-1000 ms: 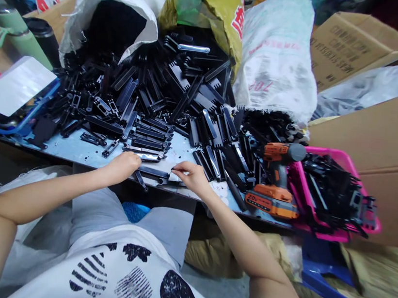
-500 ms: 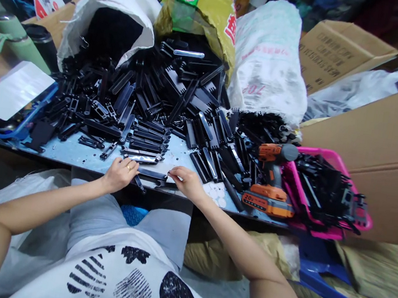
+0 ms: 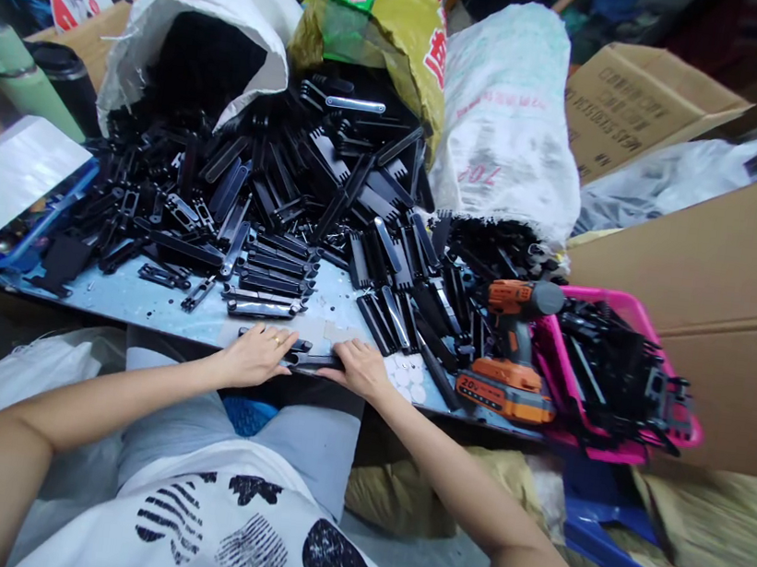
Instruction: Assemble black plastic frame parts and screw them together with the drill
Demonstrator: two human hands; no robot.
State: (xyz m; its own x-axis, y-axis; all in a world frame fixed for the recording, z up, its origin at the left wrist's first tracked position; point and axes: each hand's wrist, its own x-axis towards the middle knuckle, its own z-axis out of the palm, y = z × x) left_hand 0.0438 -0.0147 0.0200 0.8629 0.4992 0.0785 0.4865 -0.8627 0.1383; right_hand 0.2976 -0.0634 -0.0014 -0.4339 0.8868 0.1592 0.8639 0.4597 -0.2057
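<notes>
Green bottle (image 3: 37, 94) beside black cup (image 3: 73, 85)

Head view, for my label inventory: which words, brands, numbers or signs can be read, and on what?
"20V": orange-and-grey drill battery.
"70", third character unclear: white woven sack.
"MEAS", rest blurred: brown cardboard carton.
Yellow plastic bag: lettering too distorted to read.

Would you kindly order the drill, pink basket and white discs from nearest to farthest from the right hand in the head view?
1. White discs, just right of the right hand.
2. Drill, farther right.
3. Pink basket, right of the drill.
</notes>
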